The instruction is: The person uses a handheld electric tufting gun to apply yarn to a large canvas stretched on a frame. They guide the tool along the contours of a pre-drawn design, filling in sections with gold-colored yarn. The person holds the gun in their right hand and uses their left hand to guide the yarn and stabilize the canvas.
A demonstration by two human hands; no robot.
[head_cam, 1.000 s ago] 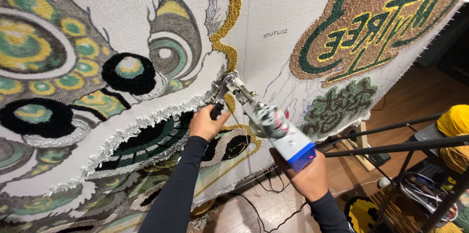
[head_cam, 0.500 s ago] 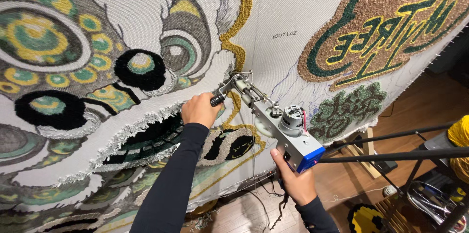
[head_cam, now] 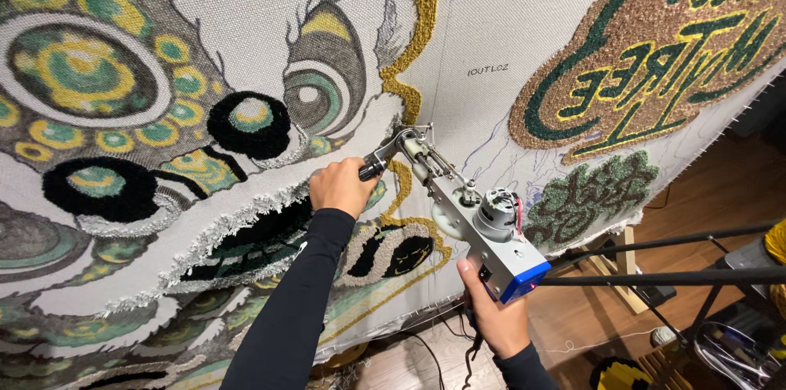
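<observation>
We take this for a rug-tufting workshop; a stretched backing cloth point(head_cam: 491, 22) fills the view, half covered in tufted pile point(head_cam: 246, 124); at 5 o'clock a tufting gun point(head_cam: 475, 222) meets it; wooden floor point(head_cam: 696, 193) at 4 o'clock; black stand bars point(head_cam: 655, 279) cross there.

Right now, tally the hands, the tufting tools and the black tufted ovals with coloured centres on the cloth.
Hands: 2, the left hand and the right hand
Tufting gun: 1
Black ovals: 2, the upper oval and the lower oval
Total: 5
</observation>
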